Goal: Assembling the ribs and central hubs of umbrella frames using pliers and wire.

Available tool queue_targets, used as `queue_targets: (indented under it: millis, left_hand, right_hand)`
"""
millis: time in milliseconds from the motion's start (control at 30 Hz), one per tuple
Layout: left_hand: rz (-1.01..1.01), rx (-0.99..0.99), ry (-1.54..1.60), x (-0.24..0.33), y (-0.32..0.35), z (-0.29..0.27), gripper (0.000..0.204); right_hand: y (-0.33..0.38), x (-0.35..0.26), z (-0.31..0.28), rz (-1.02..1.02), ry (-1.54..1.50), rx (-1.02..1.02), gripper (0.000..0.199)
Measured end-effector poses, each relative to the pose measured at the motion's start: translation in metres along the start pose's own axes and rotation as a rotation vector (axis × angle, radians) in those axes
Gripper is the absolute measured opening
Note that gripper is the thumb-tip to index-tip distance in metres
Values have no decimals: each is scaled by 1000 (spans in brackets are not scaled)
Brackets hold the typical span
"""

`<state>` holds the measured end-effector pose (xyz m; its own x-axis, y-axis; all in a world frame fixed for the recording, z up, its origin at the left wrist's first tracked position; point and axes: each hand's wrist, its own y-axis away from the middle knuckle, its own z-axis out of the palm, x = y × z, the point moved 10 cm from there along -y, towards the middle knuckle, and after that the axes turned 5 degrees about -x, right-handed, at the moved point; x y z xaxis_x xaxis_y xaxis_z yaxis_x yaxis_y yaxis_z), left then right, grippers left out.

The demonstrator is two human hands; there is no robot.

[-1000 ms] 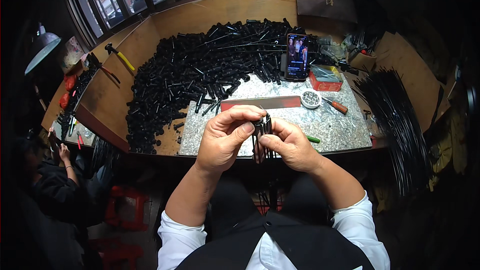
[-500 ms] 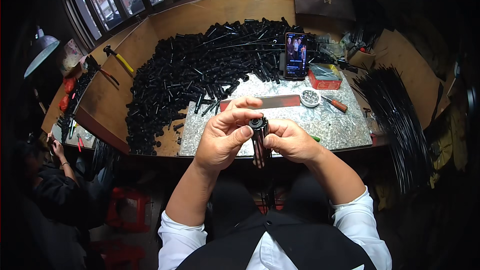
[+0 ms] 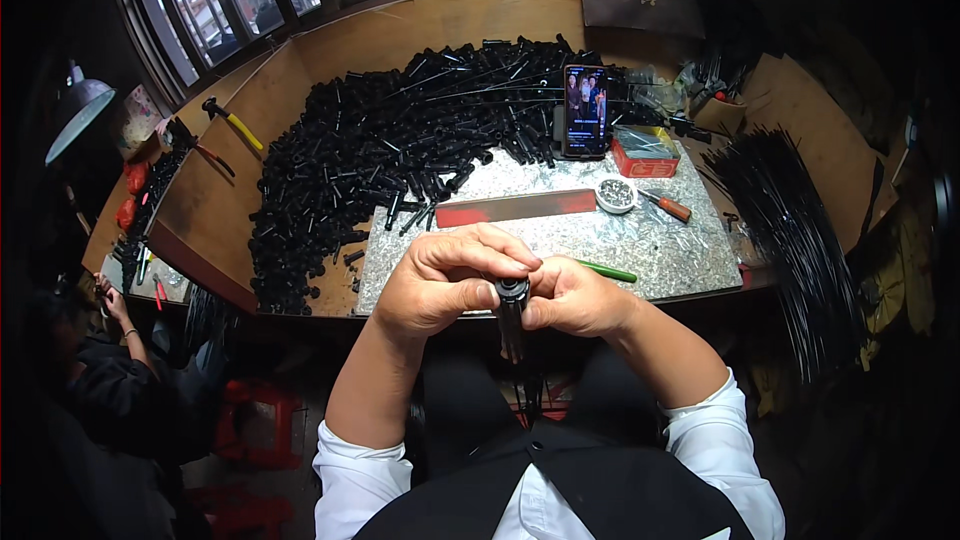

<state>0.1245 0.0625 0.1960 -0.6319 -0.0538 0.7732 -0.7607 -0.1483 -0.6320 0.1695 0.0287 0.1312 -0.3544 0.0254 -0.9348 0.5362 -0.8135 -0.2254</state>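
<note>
Both the left hand and right hand pinched the black tube narrowly, its end toward twelve o'clock; a loosened pinch could have dropped it lapward.

Black tube, short and cylindrical, held upright. Its round open end faces up. It sits just below the table edge.

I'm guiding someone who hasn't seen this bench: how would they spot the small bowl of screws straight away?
Start at the speckled grey slab on the near part of the wooden bench, in front of the person's hands. Toward its far right lies a long red-ended metal bar; the small bowl sits just off that bar's right end. It is the only round white thing there, filled with small silvery parts.
</note>
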Motion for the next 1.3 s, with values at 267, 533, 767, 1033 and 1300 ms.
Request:
queue_targets:
  millis: [267,533,767,1033,1300]
  left_hand:
    - [-262,509,-265,4,23,-23,32]
    - [-110,523,-1158,44,16,1,22]
    - [-184,365,-1042,36,21,-6,24]
    - [-277,203,-978,27,21,-1,22]
    - [-219,458,-1258,16,36,15,36]
  right_hand:
    - [13,-34,-20,-166,466,419,13]
    - [8,-34,-12,-216,847,462,13]
    - [9,-7,-26,-131,442,426,15]
    - [3,1,-27,-47,423,390,19]
    - [1,-10,-16,-188,829,482,20]
